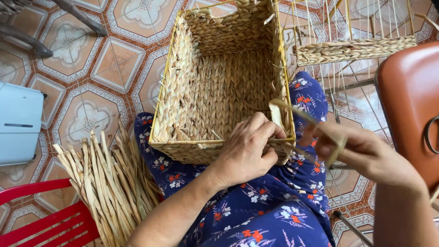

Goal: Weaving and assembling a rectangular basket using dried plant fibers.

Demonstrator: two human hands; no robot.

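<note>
Where fingers grip, basket rim hides.

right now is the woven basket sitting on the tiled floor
No, the woven basket rests on the person's lap, over the blue floral cloth, with the left hand gripping its near rim.

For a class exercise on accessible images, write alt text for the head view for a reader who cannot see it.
Seen from above, a left hand grips the near rim of a woven basket on a lap in floral cloth, while the right hand pulls a flat strand from that rim. Dried stalks lean at left on the tiled floor.
</note>
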